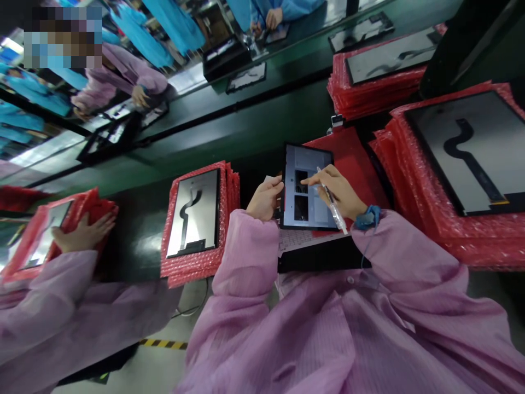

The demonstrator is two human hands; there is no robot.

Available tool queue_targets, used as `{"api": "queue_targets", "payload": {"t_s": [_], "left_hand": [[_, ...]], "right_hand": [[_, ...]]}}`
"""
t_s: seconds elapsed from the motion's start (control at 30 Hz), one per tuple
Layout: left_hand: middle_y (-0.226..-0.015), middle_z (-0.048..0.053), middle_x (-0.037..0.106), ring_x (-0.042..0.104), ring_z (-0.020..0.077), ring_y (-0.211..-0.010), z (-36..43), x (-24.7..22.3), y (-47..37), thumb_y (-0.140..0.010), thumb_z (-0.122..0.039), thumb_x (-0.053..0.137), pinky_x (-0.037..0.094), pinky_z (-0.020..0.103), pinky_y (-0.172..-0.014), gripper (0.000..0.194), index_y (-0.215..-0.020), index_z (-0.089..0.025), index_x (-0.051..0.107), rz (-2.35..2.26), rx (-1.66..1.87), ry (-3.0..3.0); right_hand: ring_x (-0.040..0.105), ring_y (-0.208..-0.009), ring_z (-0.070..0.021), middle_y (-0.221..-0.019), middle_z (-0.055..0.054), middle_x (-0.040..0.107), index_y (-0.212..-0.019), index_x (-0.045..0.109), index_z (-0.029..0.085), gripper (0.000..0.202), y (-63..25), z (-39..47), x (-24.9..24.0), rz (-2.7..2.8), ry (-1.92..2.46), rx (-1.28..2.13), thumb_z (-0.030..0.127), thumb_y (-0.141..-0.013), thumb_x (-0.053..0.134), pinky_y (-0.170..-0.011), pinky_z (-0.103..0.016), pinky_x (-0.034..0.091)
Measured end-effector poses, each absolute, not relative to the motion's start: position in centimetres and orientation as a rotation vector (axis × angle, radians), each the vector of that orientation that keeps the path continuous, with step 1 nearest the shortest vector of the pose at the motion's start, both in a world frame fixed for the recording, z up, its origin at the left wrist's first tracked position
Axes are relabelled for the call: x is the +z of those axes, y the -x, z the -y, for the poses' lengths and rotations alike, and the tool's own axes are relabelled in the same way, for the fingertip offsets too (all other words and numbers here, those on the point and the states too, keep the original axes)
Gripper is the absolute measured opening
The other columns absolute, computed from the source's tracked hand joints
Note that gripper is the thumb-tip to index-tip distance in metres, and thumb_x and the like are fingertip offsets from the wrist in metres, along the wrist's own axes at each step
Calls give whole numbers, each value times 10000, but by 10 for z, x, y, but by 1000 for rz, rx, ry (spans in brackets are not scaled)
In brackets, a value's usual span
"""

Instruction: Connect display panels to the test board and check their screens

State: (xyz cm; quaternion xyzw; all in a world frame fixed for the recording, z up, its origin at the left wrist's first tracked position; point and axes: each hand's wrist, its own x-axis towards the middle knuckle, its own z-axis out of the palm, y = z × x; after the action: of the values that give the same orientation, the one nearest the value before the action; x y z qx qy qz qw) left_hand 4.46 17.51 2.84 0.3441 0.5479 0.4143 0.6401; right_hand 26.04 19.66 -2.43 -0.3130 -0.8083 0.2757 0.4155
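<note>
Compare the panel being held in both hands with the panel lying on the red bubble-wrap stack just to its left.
The held panel is gripped at its edge by the left hand and touched by the right hand, which holds a pen-like tool; the stacked panel lies untouched. The held panel shows a grey face with two dark rectangular patches; the stacked panel shows a winding black ribbon strip. The held panel sits over a red sheet, the stacked one on bubble wrap. Both are flat, dark-framed rectangles.

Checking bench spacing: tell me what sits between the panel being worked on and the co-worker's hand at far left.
In the head view, a stack of red bubble wrap topped by a panel lies between the held panel and the co-worker's hand.
</note>
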Motion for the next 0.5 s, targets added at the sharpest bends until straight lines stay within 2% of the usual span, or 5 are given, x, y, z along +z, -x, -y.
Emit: {"api": "queue_targets", "payload": {"t_s": [0.1, 0.33, 0.5], "left_hand": [[-796, 40, 703, 578, 98, -572, -175, 31, -45, -922, -147, 619, 421, 194, -512, 205, -1100, -140, 720, -1250, 933, -790], [-793, 32, 699, 572, 92, -563, -175, 32, -47, -912, -178, 659, 412, 184, -500, 196, -1093, -149, 728, -1254, 936, -810], [-769, 41, 695, 553, 92, -537, -175, 35, -48, -917, -165, 630, 381, 183, -471, 192, -1077, -132, 732, -1252, 940, -840]], "right_hand": [[621, -1007, -238, -1041, -69, 710, -1028, 625, 267, 189, -261, -195, -22, 2029, 776, 691, 267, -986, 441, -828, -404, 554], [623, -1017, -233, -1112, -62, 731, -1095, 639, 295, 258, -272, -199, -16, 1835, 857, 616, 402, -1055, 408, -912, -436, 544], [603, -1041, -241, -1094, -74, 709, -1133, 643, 271, 273, -263, -198, -22, 1996, 779, 672, 365, -1037, 405, -908, -433, 552]]}}
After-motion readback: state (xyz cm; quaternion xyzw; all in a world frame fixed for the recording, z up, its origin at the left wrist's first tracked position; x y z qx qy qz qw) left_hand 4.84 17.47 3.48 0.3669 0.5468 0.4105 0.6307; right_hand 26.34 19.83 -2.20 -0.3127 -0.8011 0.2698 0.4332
